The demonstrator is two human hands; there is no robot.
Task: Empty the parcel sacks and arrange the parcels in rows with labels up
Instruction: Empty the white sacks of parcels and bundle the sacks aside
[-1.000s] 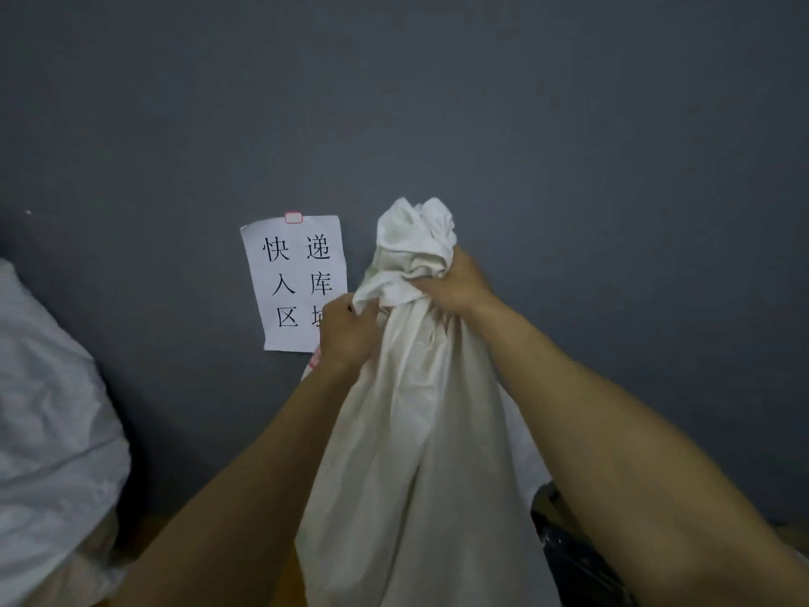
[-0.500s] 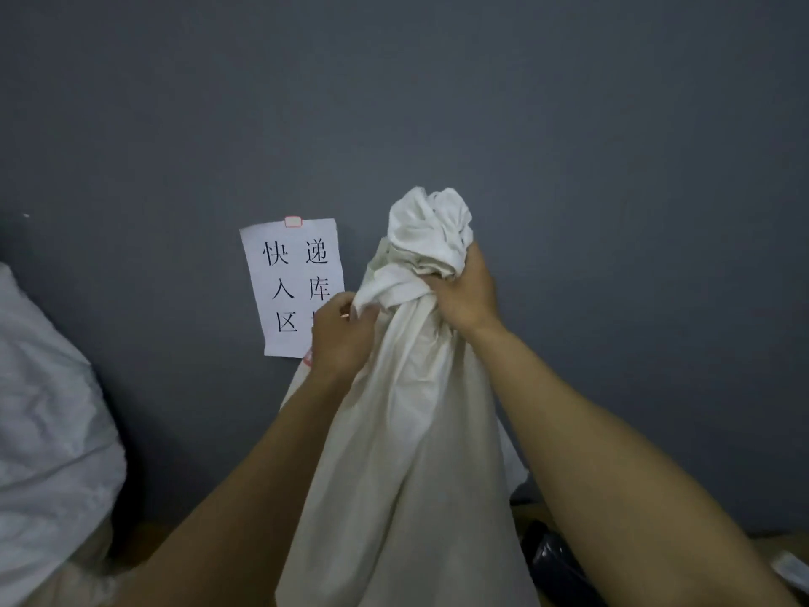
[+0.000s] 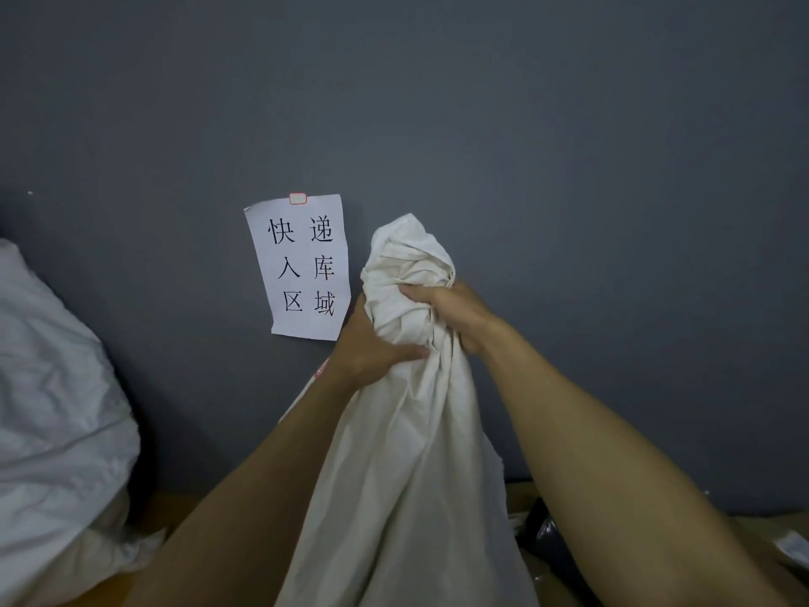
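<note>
Gripping the bunched top of the white sack at centre, the left hand and right hand curl tightly round its cloth. Emptying seems barely begun: another stuffed sack sits left, and no rows show.

Sack: cream cloth, matt, soft, heavily creased at the bunched neck.
Second sack, left: white, crinkled, faint sheen; cloth or woven plastic, cannot tell.
Wall: grey-blue, matt, smooth.
Sign: white paper, matt, black print, lightly creased.
Tab at its top: red-rimmed, material unclear.
Parcel, lower right: black plastic film, glossy, wrinkled.
Floor: tan, matt; wood or card, cannot tell.
</note>
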